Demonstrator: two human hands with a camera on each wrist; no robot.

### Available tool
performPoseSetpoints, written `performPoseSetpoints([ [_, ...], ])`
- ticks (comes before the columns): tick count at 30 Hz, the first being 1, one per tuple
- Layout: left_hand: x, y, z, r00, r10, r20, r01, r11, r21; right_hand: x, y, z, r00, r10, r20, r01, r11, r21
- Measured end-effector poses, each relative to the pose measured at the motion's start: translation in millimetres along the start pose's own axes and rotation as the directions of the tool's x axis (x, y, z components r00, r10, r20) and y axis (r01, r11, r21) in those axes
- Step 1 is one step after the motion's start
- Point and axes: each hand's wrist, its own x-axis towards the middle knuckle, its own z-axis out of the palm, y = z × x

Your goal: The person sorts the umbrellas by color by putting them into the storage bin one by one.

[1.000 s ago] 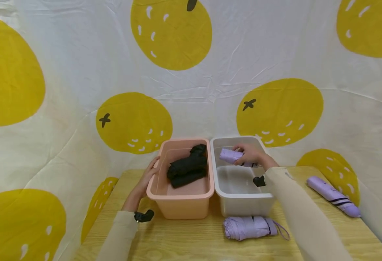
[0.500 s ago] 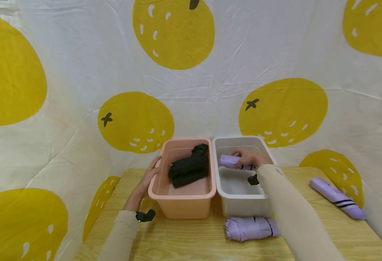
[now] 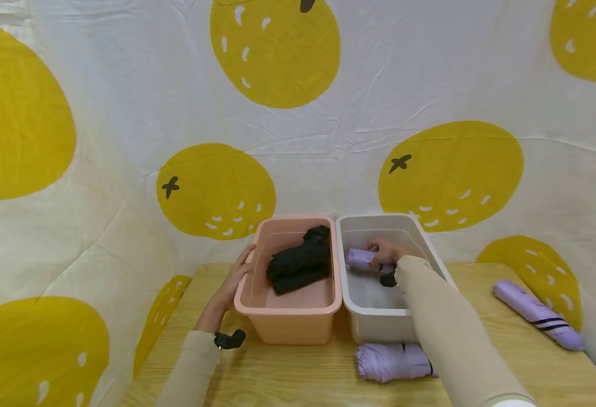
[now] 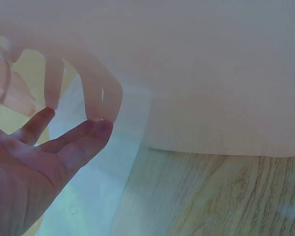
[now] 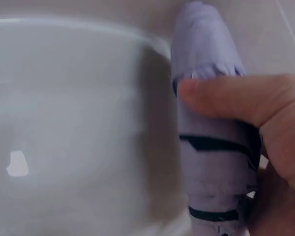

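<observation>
My right hand (image 3: 388,252) grips a folded lavender umbrella (image 3: 360,259) inside the light grey bin (image 3: 381,328). In the right wrist view the thumb lies across the umbrella (image 5: 211,123), which has dark bands and sits close to the bin's inner wall. My left hand (image 3: 232,282) rests against the outer left side of the pink bin (image 3: 292,329). The left wrist view has its extended fingertips touching the bin's smooth wall (image 4: 216,98). Black folded bundles (image 3: 298,265), apparently umbrellas, lie in the pink bin.
A second lavender umbrella (image 3: 392,362) lies in front of the grey bin, partly behind the right sleeve. Farther right, another one (image 3: 537,314) lies near the edge of the wooden table (image 3: 277,376). A fruit-patterned cloth (image 3: 308,169) hangs behind the bins.
The right hand has moved lower into the grey bin with the umbrella. The left hand keeps its place on the pink bin. The head view has shifted slightly.
</observation>
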Motion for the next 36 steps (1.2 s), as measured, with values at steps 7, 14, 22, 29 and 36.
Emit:
performPoseSetpoints([
  [7,-0.8,0.3,2.6,1.0,-0.007,-0.028,0.007,1.0,0.009,17,23,7.8,0.998,-0.04,0.056,0.036,0.997,0.073],
  [14,-2.2,0.4,4.2,1.0,-0.001,-0.009,0.001,1.0,-0.012,18,20,8.6,0.998,0.024,0.063,-0.031,0.994,0.102],
  [22,-1.4,3.1,2.2,1.0,0.003,-0.008,-0.003,1.0,0.003,13,-4,1.1,0.997,-0.071,-0.028,0.075,0.979,0.188],
  [29,-1.4,1.9,3.0,1.0,0.009,-0.003,-0.009,0.999,0.04,2,-38,-25.5,0.999,-0.011,-0.044,0.023,0.953,0.302],
  [36,-1.1,-3.9,-0.4,1.0,0.021,-0.014,-0.021,0.999,0.029,-22,-82,-67.6,0.995,-0.098,-0.024,0.101,0.966,0.239],
])
